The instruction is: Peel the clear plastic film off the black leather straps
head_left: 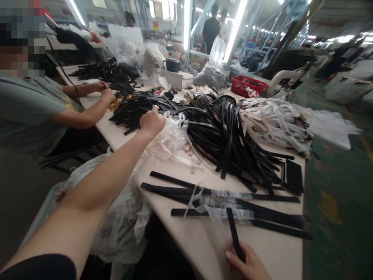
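Right hand (247, 259): fingers closed on the lower end of 1 black strap (234, 234), held slanting upward over the table (274, 252), just on the near side of several laid straps (271, 214) wrapped midway in clear film; left hand (153, 121): outstretched, fingers partly curled at a pile of film scraps (171, 136) — whether gripping any, cannot tell. Beyond the laid straps: 1 large strap heap (230, 132), 1 dark block (293, 177) at the table's right edge, 1 red basket (243, 88) farther back — plus 1 co-worker (35, 109) seated at left, both hands over small gold pieces (115, 104).
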`<state>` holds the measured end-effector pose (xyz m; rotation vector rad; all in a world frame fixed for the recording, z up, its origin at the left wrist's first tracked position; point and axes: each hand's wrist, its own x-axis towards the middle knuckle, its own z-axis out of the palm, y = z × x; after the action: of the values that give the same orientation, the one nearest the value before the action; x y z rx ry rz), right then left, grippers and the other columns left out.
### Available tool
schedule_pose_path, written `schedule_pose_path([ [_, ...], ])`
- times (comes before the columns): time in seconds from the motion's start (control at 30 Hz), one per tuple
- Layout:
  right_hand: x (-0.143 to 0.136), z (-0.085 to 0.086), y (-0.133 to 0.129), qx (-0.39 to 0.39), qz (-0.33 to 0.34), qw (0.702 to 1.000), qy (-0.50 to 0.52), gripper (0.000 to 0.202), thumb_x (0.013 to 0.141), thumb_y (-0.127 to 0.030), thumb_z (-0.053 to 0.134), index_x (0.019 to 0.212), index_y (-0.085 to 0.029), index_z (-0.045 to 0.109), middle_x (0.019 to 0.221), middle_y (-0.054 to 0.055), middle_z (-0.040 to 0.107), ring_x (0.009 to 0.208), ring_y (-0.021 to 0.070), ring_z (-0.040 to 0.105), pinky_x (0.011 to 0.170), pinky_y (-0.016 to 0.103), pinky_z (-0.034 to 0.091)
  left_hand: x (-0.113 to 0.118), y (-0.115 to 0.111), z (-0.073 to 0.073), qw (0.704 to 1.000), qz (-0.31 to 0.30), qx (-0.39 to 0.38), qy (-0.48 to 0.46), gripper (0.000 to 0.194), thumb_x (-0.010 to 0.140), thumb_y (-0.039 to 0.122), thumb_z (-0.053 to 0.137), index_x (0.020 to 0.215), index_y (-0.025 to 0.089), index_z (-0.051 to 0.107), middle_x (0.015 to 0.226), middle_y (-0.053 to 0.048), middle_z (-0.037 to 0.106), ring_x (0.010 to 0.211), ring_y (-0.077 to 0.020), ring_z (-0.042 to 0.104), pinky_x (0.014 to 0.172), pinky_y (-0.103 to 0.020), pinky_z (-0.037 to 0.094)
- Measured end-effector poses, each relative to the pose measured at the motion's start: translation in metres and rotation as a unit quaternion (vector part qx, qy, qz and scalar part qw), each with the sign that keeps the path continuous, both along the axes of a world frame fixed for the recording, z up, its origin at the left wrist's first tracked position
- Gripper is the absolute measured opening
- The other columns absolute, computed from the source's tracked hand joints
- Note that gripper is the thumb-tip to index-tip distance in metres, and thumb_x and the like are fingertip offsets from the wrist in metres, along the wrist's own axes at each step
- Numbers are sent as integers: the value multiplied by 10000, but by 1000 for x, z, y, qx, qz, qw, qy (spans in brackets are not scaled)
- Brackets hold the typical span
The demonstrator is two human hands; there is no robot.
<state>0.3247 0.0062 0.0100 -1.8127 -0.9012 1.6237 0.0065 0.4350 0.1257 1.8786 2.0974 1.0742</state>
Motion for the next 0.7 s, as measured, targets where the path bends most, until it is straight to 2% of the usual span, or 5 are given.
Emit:
schedule_pose_path([
  [0.13,-5,8,-4,-22,-19,1000,1,582,705,-669,710,948,-141,686,721,61,644,652,179,550,463,219,346,29,-142,-4,989,-130,50,53,240,861,349,588,973,155,672,908,-124,670,891,-272,599,838,-360,418],
  [0.23,-15,27,3,7,-34,999,24,532,760,-610,703,990,-130,699,776,75,679,606,138,488,473,211,326,67,-271,-31,957,-257,-109,-74,287,890,405,570,722,190,657,679,-49,624,651,-192,559,656,-294,402],
  [0.33,-27,43,12,49,-30,998,38,452,786,-556,713,924,-126,707,753,65,680,561,109,427,473,212,303,105,-359,-62,858,-308,-295,-286,297,879,459,594,856,191,719,728,-52,680,639,-181,586,580,-263,398],
  [0.47,-41,55,14,89,0,994,61,359,794,-487,738,864,-136,710,722,40,664,561,101,429,474,207,284,130,-390,-85,747,-218,-377,-502,392,837,527,635,929,152,706,632,-19,618,482,-118,477,443,-221,292],
  [0.7,-52,46,7,115,-31,990,71,406,861,-508,659,813,-109,717,545,-7,557,439,56,250,421,222,162,119,-375,-85,748,-141,-268,-591,354,796,496,707,727,154,651,586,12,566,465,-75,430,483,-210,327],
])
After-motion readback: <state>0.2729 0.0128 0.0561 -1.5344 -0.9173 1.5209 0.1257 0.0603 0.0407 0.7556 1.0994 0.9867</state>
